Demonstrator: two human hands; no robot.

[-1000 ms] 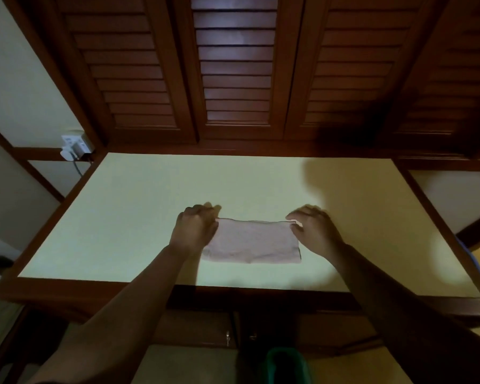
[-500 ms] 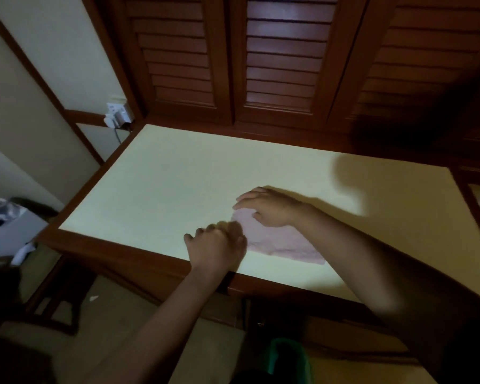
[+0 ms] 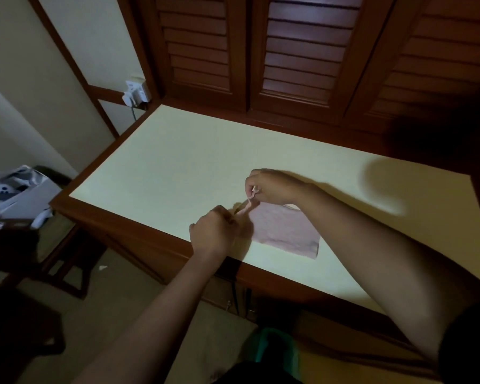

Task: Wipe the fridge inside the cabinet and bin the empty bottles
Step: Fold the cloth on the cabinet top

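Folding the wiping cloth on the cabinet top, fridge and bottles out of sight.

Widest of all, the pale countertop, edged in dark wood, backed by louvred doors. Off its left end, a wall socket higher up and a white bin lower down on the floor. Under its front edge, closed cabinet doors, presumably hiding the fridge. On the countertop near that front edge, a pink cloth lying mostly flat. At the cloth's left edge, left hand pinching the nearer corner, right hand pinching the farther corner, both lifting it slightly. Judged: still preparing the cloth, no wiping or binning done. Next likely needed: finish the fold, gather the cloth into one hand, open the doors below.
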